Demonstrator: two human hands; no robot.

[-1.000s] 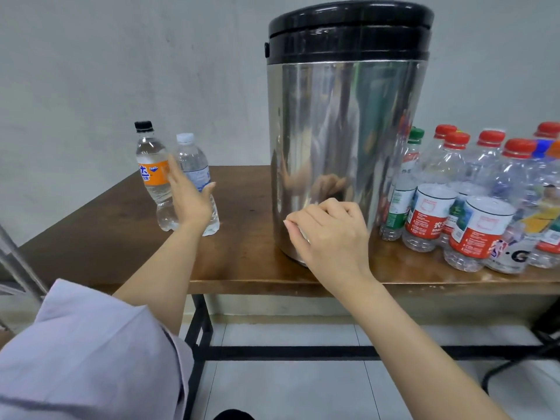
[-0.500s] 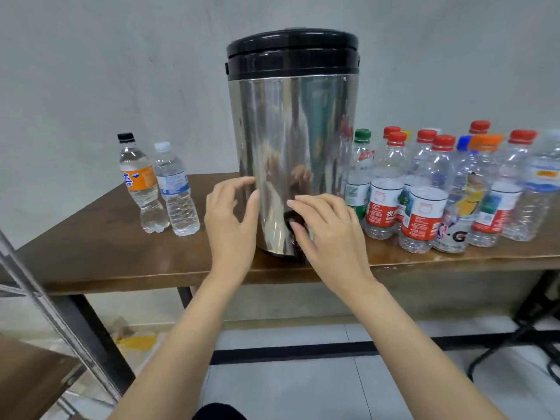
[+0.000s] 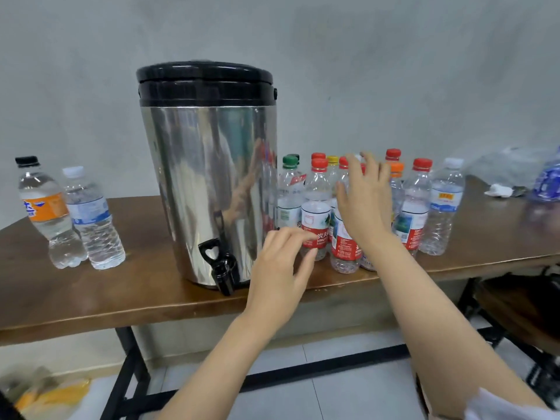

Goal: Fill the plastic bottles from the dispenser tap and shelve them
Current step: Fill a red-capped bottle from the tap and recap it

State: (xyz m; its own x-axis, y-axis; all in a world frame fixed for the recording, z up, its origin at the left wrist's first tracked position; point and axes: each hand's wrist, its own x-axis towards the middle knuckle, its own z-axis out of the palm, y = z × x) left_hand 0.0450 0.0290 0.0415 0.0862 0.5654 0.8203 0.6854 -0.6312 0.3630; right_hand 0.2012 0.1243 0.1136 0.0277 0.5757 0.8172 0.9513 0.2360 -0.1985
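A steel dispenser (image 3: 209, 183) with a black lid stands on the brown table (image 3: 145, 286); its black tap (image 3: 219, 263) juts over the front edge. Several capped plastic bottles cluster to its right, among them a red-labelled bottle (image 3: 316, 207). My right hand (image 3: 365, 201) is spread open in front of this cluster, fingers up at the bottle necks. My left hand (image 3: 281, 271) hovers lower, fingers loosely bent near the base of the red-labelled bottle, holding nothing. Two filled bottles stand at the left: an orange-labelled bottle (image 3: 45, 210) and a blue-labelled bottle (image 3: 91, 219).
A clear plastic bag (image 3: 509, 168) and a blue-printed bottle (image 3: 548, 180) lie at the table's far right. A dark stool or chair (image 3: 521, 307) stands under the right end. The table's black metal frame (image 3: 130, 359) crosses below, over a tiled floor.
Both hands left the dispenser and moved right toward the bottle cluster. The tap, hidden by my right hand before, now shows. The view shifted right.
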